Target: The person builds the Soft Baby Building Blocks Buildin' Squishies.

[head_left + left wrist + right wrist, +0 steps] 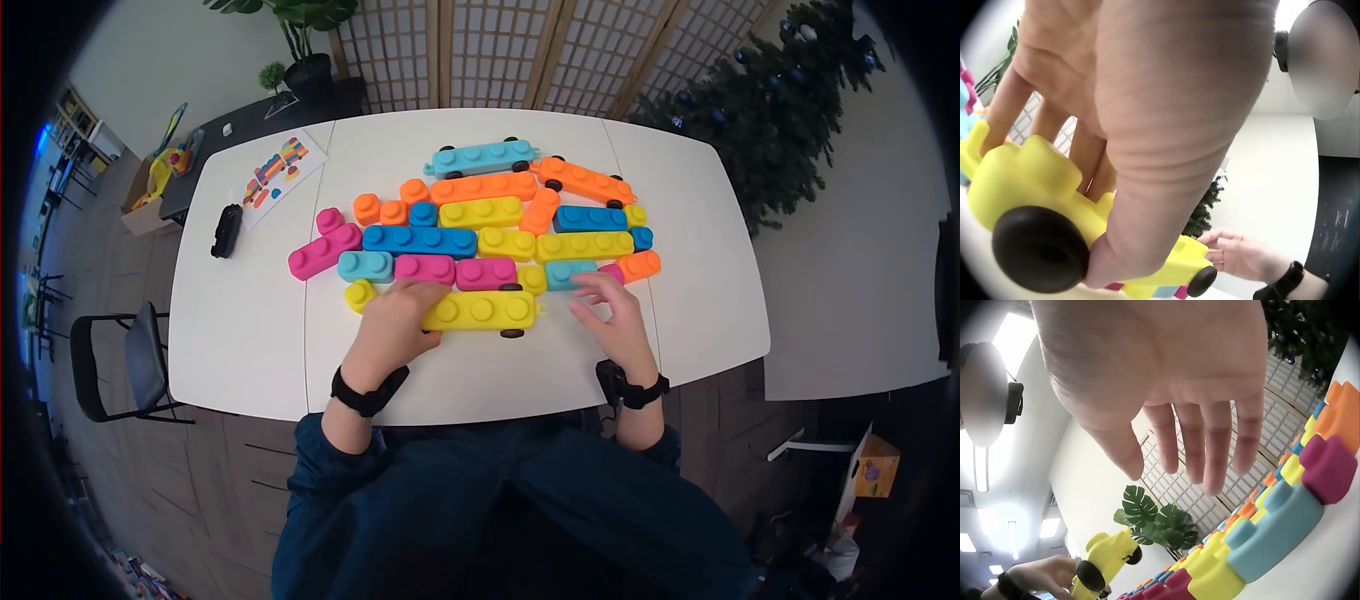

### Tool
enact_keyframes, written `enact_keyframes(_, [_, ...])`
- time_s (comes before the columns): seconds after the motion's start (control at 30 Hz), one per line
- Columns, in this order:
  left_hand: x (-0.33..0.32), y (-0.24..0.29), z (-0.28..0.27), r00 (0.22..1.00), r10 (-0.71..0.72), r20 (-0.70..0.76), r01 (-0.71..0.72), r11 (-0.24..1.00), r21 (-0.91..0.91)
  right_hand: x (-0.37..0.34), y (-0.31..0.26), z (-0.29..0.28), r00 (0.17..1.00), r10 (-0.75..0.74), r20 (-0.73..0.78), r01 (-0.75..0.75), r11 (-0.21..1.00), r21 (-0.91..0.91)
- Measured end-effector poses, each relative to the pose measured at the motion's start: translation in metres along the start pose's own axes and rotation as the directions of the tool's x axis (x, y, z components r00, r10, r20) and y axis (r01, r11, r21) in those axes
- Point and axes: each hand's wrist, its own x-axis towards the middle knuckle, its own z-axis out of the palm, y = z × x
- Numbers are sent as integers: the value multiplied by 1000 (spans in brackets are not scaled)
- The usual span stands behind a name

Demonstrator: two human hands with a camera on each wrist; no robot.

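My left hand [393, 325] grips the left end of a long yellow wheeled toy block [482, 311] with round studs, black wheels and a small hook at its right end. In the left wrist view, the thumb lies along the side of this yellow wheeled block [1041, 169] and the fingers reach over to its far side. My right hand [618, 322] hovers right of the hook, fingers loosely extended and holding nothing. Just beyond its fingertips lie a light blue block [571, 275] and a magenta block [612, 272]. The right wrist view shows the fingers [1213, 450] spread slightly over the block row.
Many coloured studded blocks lie in rows on the white table [240, 340]. Behind them stand a light blue wheeled block [483, 158] and an orange wheeled block [585, 182]. At the left are a printed picture sheet [278, 175] and a black object [227, 231].
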Motion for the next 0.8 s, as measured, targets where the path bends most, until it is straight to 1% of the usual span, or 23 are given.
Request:
enact_keyframes(0.03, [0, 0, 8, 1000, 2, -1, -2, 1000, -3, 1, -2, 2, 1000, 1, -1, -1, 1000, -4])
enact_keyframes(0.1, [-1, 2, 21, 997, -31, 70, 32, 999, -9, 1, -7, 7, 991, -4, 136, 9, 999, -33])
enact_keyframes(0.17, [-1, 7, 28, 996, -44, 83, 45, 999, -8, -2, -7, 14, 988, -14, 152, 21, 999, -46])
enact_keyframes(0.23, [-1, 10, 33, 994, -57, 94, 57, 998, -2, -4, -6, 21, 978, -68, 196, 89, 991, -97])
enact_keyframes(0.27, [-2, 11, 36, 992, -64, 106, 64, 998, -4, -5, -4, 24, 979, -68, 194, 88, 991, -97])
enact_keyframes(0.33, [-2, 12, 41, 991, -70, 117, 71, 997, -6, -8, 0, 30, 968, -8, 249, 39, 992, -118])
enact_keyframes(0.37, [-2, 12, 45, 995, -51, 89, 52, 999, -6, -9, 2, 32, 968, -7, 250, 38, 992, -118])
enact_keyframes(0.4, [-3, 11, 46, 998, -33, 61, 34, 999, -5, -10, 4, 34, 971, -54, 234, 92, 984, -156])
enact_keyframes(0.43, [-4, 12, 46, 997, -34, 64, 34, 999, -4, -10, 5, 36, 971, -101, 219, 144, 970, -194])
enact_keyframes(0.53, [-6, 12, 41, 994, -51, 94, 54, 998, -30, -11, 4, 37, 971, -103, 214, 149, 966, -213])
enact_keyframes(0.6, [-10, 10, 36, 1000, -16, -1, 15, 995, -103, -11, 5, 37, 973, -101, 207, 146, 966, -213])
enact_keyframes(0.63, [-14, 9, 32, 1000, -18, -3, 17, 995, -102, -12, 5, 38, 975, -99, 200, 142, 967, -213])
enact_keyframes(0.7, [-20, 8, 26, 992, -115, -46, 104, 976, -193, -13, 3, 39, 977, -87, 197, 130, 968, -217])
enact_keyframes(0.8, [-27, 6, 28, 992, -124, -28, 114, 966, -232, -11, 5, 40, 978, -81, 190, 124, 967, -224])
